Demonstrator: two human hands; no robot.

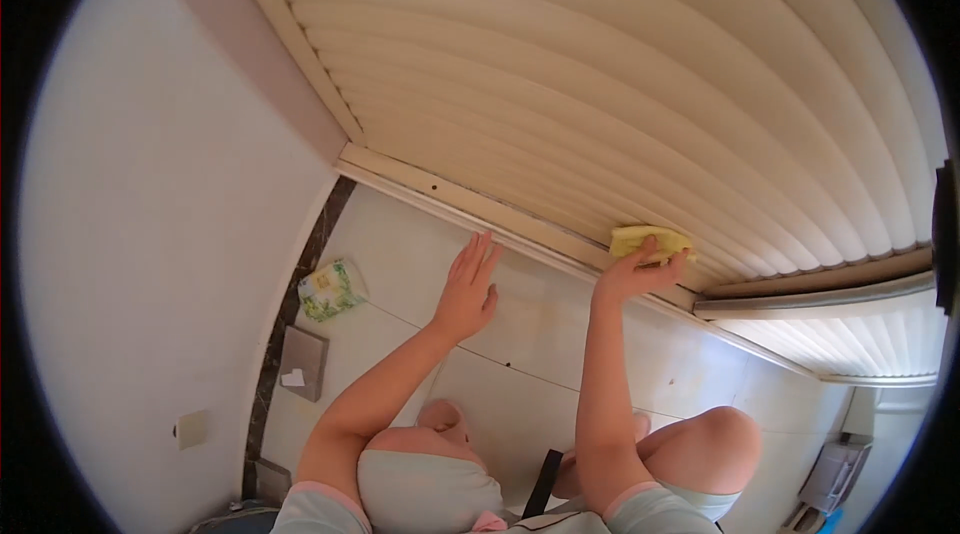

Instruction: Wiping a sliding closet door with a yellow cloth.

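My right hand [643,274] grips a folded yellow cloth [650,242] and presses it against the lower part of a cream ribbed panel [560,134], just above its bottom rail. Part of the cloth shows above and between my fingers. Further left, my left hand [468,284] is held out with nothing in it. Its fingers are extended, with the tips at the edge of the bottom rail [470,206]; whether they touch it I cannot tell.
On the pale tiled floor [530,334] a green and white soft packet [331,289] lies by the left wall. Next to it is a grey-brown box [303,362]. A wall plate [192,429] is at lower left. A second ribbed panel [850,334] and a grey container [836,472] are at right.
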